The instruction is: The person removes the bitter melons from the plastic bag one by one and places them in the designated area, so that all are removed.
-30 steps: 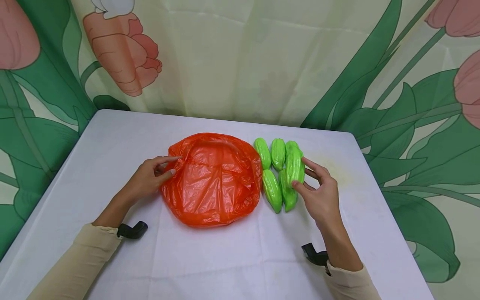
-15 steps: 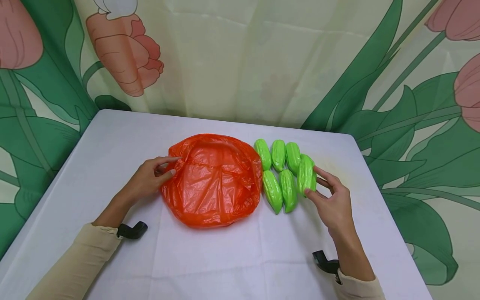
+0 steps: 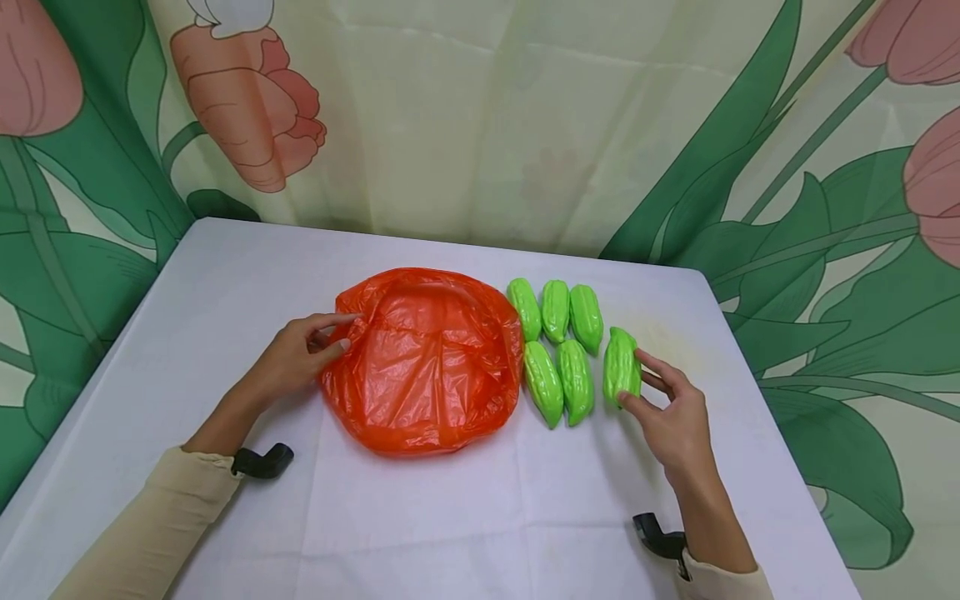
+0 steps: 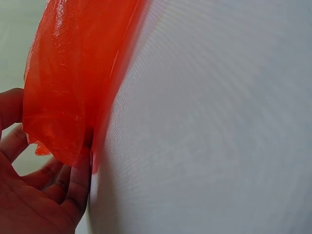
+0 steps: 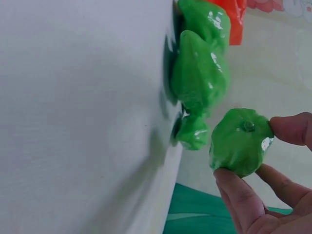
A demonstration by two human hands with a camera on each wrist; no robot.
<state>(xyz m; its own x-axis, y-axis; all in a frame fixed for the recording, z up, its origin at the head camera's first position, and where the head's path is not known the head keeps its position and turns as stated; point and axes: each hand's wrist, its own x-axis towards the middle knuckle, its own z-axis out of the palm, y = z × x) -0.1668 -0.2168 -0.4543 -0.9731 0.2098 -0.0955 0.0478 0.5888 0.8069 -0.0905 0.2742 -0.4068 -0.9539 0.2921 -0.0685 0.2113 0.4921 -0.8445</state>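
Note:
A shiny, ridged green bitter melon [image 3: 622, 367] is pinched between the thumb and fingers of my right hand [image 3: 675, 421]. In the right wrist view the held bitter melon [image 5: 241, 142] shows its stem end, off the white cloth. Several more bitter melons [image 3: 576, 382] lie in two rows just left of it. Beside those rows a red plastic bag [image 3: 431, 367] is spread in a round shape with its mouth up. My left hand [image 3: 296, 354] holds the bag's left rim. In the left wrist view the bag [image 4: 58, 92] hangs between thumb and fingers, some fingertips hidden behind it.
A white-clothed table [image 3: 420, 525] carries everything. Behind it hangs a curtain [image 3: 540, 125] printed with tulips, leaves and a carrot. A black wrist mount [image 3: 262, 461] sticks out at the left cuff, and another black mount [image 3: 658, 537] at the right.
My right hand has moved right and toward me with its bitter melon, away from above the rows, uncovering the ones below. The left hand and the bag have stayed in place.

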